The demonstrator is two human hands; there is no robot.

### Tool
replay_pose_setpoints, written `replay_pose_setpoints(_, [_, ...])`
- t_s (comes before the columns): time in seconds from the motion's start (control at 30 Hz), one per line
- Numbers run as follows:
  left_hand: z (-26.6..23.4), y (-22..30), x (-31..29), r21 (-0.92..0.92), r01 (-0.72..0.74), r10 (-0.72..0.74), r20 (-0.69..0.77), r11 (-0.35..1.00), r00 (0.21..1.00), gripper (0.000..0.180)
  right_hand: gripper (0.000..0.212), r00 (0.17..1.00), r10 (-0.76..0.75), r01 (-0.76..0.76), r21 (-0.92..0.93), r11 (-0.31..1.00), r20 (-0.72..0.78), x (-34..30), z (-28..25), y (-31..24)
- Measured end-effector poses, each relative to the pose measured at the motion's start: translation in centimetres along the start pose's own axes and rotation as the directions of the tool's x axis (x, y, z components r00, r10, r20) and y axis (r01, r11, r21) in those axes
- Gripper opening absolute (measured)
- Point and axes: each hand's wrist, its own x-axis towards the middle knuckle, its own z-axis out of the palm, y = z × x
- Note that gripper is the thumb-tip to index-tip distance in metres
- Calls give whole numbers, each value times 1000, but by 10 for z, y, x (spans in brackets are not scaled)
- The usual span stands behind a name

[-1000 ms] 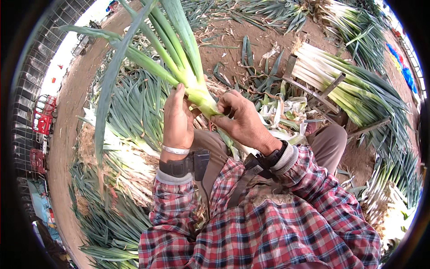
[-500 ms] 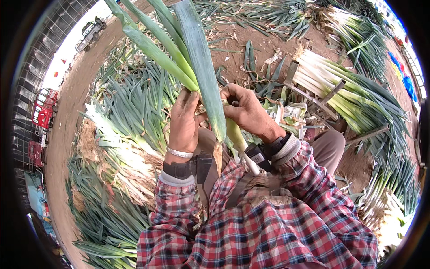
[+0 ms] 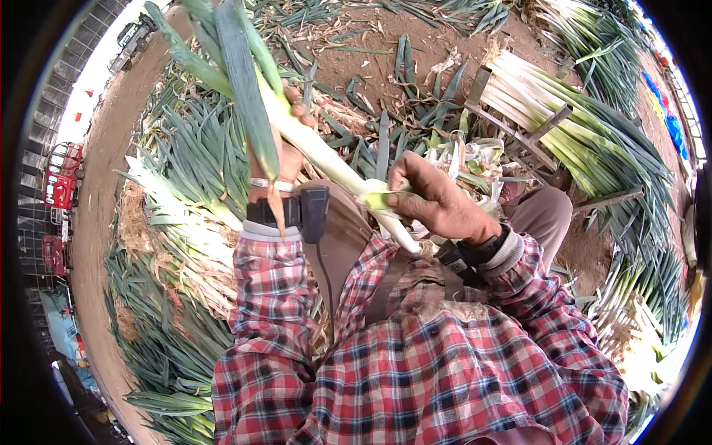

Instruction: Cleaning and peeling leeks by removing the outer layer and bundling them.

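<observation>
A long leek (image 3: 319,152) with a white stalk and green leaves slants from my lap up to the upper left. My left hand (image 3: 285,152) is wrapped around it high up, where the leaves begin, and is partly hidden behind a hanging leaf. My right hand (image 3: 434,200) is closed on the lower white stalk, pinching a pale green strip of outer skin. The root end of the leek points at my chest. A black wrist device with a cable sits on my left forearm (image 3: 297,211).
Piles of leeks (image 3: 178,245) lie on the ground at my left. A wooden rack (image 3: 519,126) holds trimmed leeks (image 3: 586,141) at the upper right. Loose leaves and peelings (image 3: 400,111) litter the brown soil ahead. Red vehicles (image 3: 59,178) stand at the far left.
The leek has slid down toward my lap, showing more white stalk. My left hand has risen up the stalk and my right hand has moved lower, peeling skin.
</observation>
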Motion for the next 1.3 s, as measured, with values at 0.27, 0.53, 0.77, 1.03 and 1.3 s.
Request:
replay_pose_setpoints(0.27, [-21, 124, 19, 226, -280, 298, -52, 933, 953, 57, 31, 921, 364, -285, -875, 391, -138, -103, -62, 101])
replay_pose_setpoints(0.53, [18, 106, -5, 343, -294, 393, -269, 892, 879, 55, 45, 953, -293, 157, -696, 701, -80, 10, 1, 20])
replay_pose_setpoints(0.77, [75, 74, -31, 291, -384, 456, -247, 876, 855, 44, 42, 932, -356, 283, -491, 824, -60, 72, 41, 7])
replay_pose_setpoints(1.03, [50, 79, -23, -4, -198, 186, 363, 980, 913, 38, 30, 959, -281, 263, -259, 929, -38, 74, 52, -17])
replay_pose_setpoints(1.3, [71, 69, -32, 278, -314, 286, 137, 908, 948, 33, 24, 997, -1, 6, -67, 998, 82, 84, 45, -19])
